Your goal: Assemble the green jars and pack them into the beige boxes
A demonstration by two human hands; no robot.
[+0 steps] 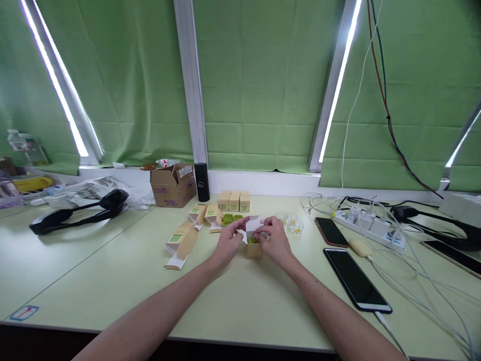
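A small brown paper box (pixel 254 251) stands on the table between my hands, its white-lined flaps raised and something green inside. My left hand (pixel 228 241) pinches the flap at its left side. Fingers of my right hand (pixel 276 240) are closed at the box's right edge. Flattened brown boxes (pixel 183 239) lie to the left. Behind my left hand are green cups (pixel 231 219), partly hidden. Clear small containers (pixel 296 227) with yellow centres sit behind my right hand. Closed brown boxes (pixel 234 201) stand in a row farther back.
A cardboard carton (pixel 173 186) and black cylinder (pixel 202 182) stand near the wall. On the right are phones (pixel 356 278), a white power strip (pixel 370 229) and loose cables. A black strapped device (pixel 80 213) and papers lie at the left.
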